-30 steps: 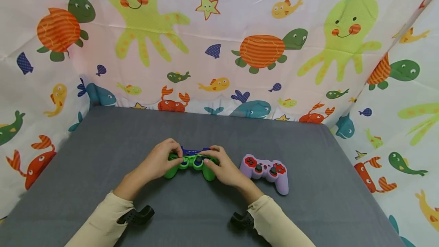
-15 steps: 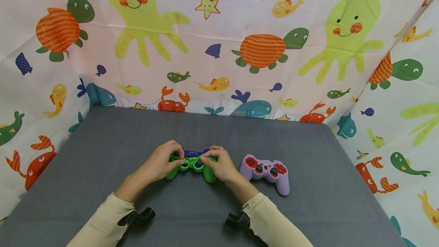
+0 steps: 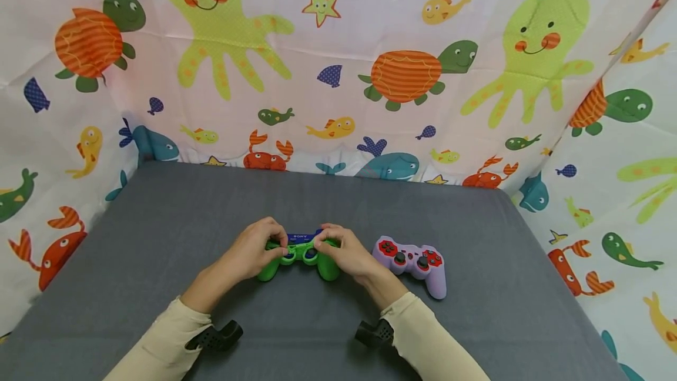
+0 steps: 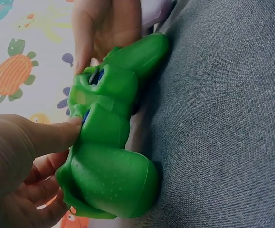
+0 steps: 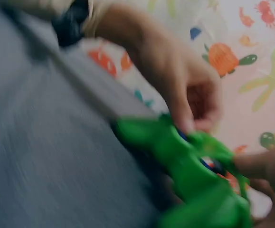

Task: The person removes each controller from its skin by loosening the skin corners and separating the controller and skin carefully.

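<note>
In the head view a blue game controller (image 3: 300,238) marked SONY sits partly inside a green rubbery cover (image 3: 329,269). My left hand (image 3: 255,250) pinches the cover's upper left part, thumb on the front near the left stick. On the upper right, my right hand (image 3: 346,253) pinches the cover between thumb and fingers. The left wrist view shows the green cover (image 4: 109,180) side on, its rounded grips close over the grey cloth. In the blurred right wrist view, both hands meet along the cover's (image 5: 189,175) upper edge. My fingers hide the controller's two upper corners.
A second controller in a lilac cover (image 3: 435,281), with red button areas and dark sticks, lies just right of my right hand. Grey cloth (image 3: 296,334) covers the table. Patterned sea-animal curtains (image 3: 296,93) enclose the back and sides. Each wrist wears a black camera mount (image 3: 215,337).
The controller and cover have shifted slightly right. My right fingers, extended over the top edge earlier, are drawn in to a pinch, and that hand has then moved a little right. The left hand keeps its pinch.
</note>
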Available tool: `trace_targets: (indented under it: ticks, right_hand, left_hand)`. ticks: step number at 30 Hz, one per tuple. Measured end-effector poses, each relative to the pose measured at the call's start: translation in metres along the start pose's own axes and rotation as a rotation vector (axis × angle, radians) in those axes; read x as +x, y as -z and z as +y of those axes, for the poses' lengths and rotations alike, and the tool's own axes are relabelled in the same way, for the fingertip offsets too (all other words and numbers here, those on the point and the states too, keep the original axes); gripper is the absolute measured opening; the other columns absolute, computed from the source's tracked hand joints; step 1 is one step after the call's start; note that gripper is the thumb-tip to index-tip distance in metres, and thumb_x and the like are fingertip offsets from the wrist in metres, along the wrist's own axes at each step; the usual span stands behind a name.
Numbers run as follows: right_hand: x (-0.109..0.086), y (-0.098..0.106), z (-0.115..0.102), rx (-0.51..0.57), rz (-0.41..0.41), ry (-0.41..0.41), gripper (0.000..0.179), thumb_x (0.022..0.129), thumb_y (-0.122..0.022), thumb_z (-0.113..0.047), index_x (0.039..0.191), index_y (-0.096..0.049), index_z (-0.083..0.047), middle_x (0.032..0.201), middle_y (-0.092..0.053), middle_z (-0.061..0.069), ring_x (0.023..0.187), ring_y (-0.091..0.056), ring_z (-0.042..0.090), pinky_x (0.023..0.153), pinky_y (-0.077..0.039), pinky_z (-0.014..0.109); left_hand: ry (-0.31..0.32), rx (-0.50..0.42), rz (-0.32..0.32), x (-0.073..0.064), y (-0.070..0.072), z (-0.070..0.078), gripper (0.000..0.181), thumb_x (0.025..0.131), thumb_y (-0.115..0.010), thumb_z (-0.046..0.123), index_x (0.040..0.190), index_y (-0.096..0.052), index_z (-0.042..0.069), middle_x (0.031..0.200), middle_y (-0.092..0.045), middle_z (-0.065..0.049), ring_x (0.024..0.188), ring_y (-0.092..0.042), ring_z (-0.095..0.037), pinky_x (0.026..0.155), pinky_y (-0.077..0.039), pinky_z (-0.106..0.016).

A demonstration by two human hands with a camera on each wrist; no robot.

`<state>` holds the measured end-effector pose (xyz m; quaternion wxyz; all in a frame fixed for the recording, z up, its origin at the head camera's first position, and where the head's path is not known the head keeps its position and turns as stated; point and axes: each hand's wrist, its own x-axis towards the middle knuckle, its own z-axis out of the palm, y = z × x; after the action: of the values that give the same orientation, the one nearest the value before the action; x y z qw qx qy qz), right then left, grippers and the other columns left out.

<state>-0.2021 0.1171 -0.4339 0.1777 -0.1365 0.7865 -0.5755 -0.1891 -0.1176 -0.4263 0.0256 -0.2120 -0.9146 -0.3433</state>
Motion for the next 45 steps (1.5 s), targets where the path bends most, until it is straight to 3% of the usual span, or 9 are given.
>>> trace_targets:
  ticks: [5,17,24,31,39,45]
  right_hand:
    - [-0.003,0.014,-0.003,-0.195,-0.151,0.16,0.014,0.102,-0.057,-0.009,0.103,-0.068,0.0,0.155,-0.044,0.02,0.151,-0.033,0.036,0.119,-0.025,0.065]
    - [-0.007,0.032,-0.001,-0.317,-0.306,0.26,0.013,0.101,-0.061,-0.011,0.102,-0.073,-0.005,0.159,-0.041,0.02,0.153,-0.031,0.034,0.118,-0.033,0.058]
    - [-0.005,0.035,0.005,-0.273,-0.229,0.274,0.02,0.101,-0.061,-0.012,0.112,-0.077,-0.005,0.153,-0.049,0.021,0.149,-0.04,0.033,0.112,-0.042,0.054]
    - [-0.005,0.035,0.012,-0.219,-0.127,0.267,0.017,0.094,-0.07,-0.004,0.11,-0.068,0.001,0.144,-0.056,0.024,0.135,-0.055,0.038,0.108,-0.048,0.048]
    - [-0.011,0.037,0.003,-0.373,-0.172,0.188,0.048,0.089,-0.078,-0.008,0.131,-0.055,-0.008,0.144,-0.053,0.014,0.134,-0.056,0.036,0.105,-0.05,0.05]
    - [-0.011,0.033,0.006,-0.506,-0.195,0.144,0.066,0.082,-0.085,-0.015,0.136,-0.047,-0.016,0.138,-0.054,0.006,0.116,-0.059,0.023,0.094,-0.051,0.041]
  left_hand:
    - [0.032,0.015,-0.014,0.002,-0.003,0.003,0.018,0.087,-0.079,0.01,0.079,-0.064,0.015,0.093,-0.06,-0.002,0.085,-0.058,-0.018,0.079,-0.048,-0.037]
    - [0.012,0.023,-0.012,0.004,-0.005,0.007,0.017,0.088,-0.079,0.009,0.079,-0.065,0.014,0.092,-0.06,-0.002,0.084,-0.057,-0.016,0.078,-0.048,-0.037]
    - [-0.012,-0.003,-0.018,0.005,-0.003,0.003,0.017,0.087,-0.079,0.01,0.079,-0.065,0.015,0.092,-0.06,-0.001,0.083,-0.056,-0.014,0.077,-0.048,-0.035]
    - [-0.032,-0.077,-0.108,0.004,0.007,-0.005,0.013,0.086,-0.08,0.011,0.086,-0.068,0.017,0.098,-0.062,0.001,0.091,-0.06,-0.013,0.087,-0.052,-0.039]
    - [-0.009,-0.112,-0.155,-0.001,0.024,-0.018,0.013,0.087,-0.08,0.013,0.096,-0.072,0.015,0.115,-0.062,-0.006,0.104,-0.059,-0.025,0.088,-0.051,-0.044]
    - [0.071,-0.101,-0.271,-0.005,0.026,-0.023,0.043,0.083,-0.085,0.018,0.117,-0.06,0.013,0.125,-0.052,-0.017,0.111,-0.056,-0.032,0.087,-0.05,-0.046]
